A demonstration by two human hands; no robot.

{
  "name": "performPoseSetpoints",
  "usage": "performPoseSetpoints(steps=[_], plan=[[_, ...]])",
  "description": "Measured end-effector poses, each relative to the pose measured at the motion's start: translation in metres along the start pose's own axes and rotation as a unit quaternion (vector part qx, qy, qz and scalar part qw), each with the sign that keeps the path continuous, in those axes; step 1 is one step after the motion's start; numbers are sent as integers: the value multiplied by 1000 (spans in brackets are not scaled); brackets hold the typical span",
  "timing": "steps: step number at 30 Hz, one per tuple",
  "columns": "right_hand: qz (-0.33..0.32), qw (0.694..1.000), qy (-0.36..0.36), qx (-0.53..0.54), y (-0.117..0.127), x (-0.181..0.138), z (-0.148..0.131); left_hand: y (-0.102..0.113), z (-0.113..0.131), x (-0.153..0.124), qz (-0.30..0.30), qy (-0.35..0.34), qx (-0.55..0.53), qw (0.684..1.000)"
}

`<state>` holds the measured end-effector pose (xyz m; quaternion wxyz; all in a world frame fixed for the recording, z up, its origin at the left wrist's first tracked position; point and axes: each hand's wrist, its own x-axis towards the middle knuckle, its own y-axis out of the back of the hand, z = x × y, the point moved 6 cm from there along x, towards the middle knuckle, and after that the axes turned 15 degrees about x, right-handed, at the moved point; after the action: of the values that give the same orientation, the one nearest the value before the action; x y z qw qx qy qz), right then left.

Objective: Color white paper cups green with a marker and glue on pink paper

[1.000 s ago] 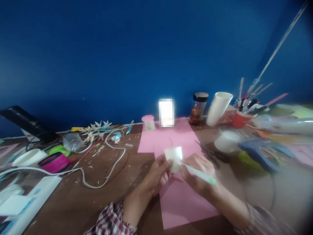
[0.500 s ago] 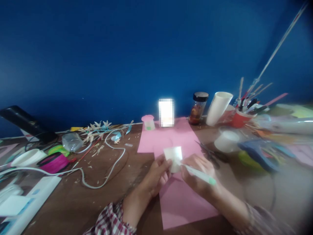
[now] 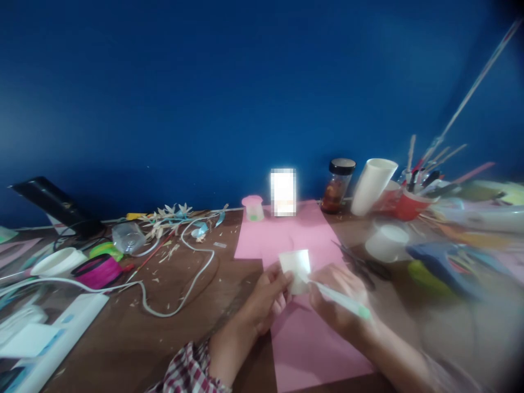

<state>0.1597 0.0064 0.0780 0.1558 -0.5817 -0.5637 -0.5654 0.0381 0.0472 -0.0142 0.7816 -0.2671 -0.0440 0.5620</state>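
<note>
My left hand [image 3: 268, 297] pinches a small pale, shiny, squarish piece [image 3: 295, 268] by its lower left side, thumb on the front. Whether it is card or plastic I cannot make out. In my right hand [image 3: 344, 300] is a white pen [image 3: 341, 298] with a green end, held slantwise. Its tip points at the right side of the pale piece, but blur hides whether the two touch. Both hands are above pink paper sheets [image 3: 319, 349] on the brown table [image 3: 135, 349].
Behind the hands stand a small pink-topped container [image 3: 252, 209], a black-lidded jar [image 3: 338, 186] and a white cylinder [image 3: 373, 188]. Scissors [image 3: 362, 262] lie to the right, near a red cup [image 3: 412, 204] of pens. A white cable [image 3: 200, 267] and magenta tape roll [image 3: 98, 271] lie left.
The whole scene has shifted slightly right and down in view. Both hands keep their hold on the pale piece and the pen, with little other visible movement.
</note>
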Motion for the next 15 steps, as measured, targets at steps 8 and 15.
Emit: performPoseSetpoints(steps=[8, 15], plan=[[4, 1000, 9, -6, -1, -1, 0, 1, 1, 1, -5, -14, 18, 1000], [18, 1000, -7, -5, 0, -4, 5, 2, 0, -1, 3, -9, 23, 1000]])
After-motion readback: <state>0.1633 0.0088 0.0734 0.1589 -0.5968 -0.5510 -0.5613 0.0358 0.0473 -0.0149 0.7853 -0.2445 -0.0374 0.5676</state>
